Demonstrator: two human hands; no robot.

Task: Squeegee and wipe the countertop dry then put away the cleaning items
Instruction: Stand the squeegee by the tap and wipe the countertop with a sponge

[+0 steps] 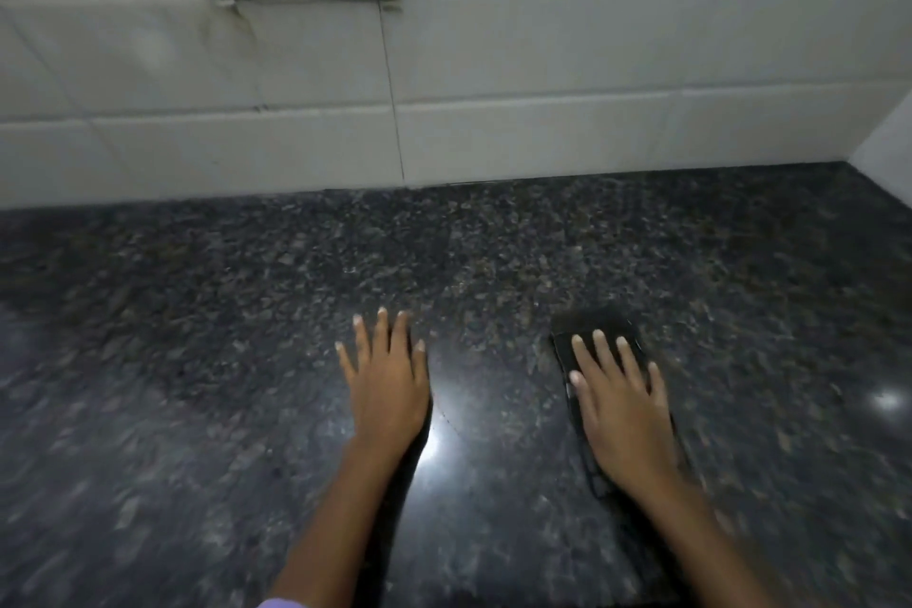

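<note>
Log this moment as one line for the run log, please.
stage: wiping | right hand: flat on dark cloth | left hand: flat on granite countertop | squeegee: not in view

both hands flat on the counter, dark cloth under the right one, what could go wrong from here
1. The dark cloth nearly matches the granite countertop, so missed damp streaks may be hard to spot.
2. The left hand presses bare on the glossy surface and could leave smears on wiped stone.
3. The right hand lies flat on the cloth without gripping it; on a fast stroke the cloth might bunch or slip out.
</note>
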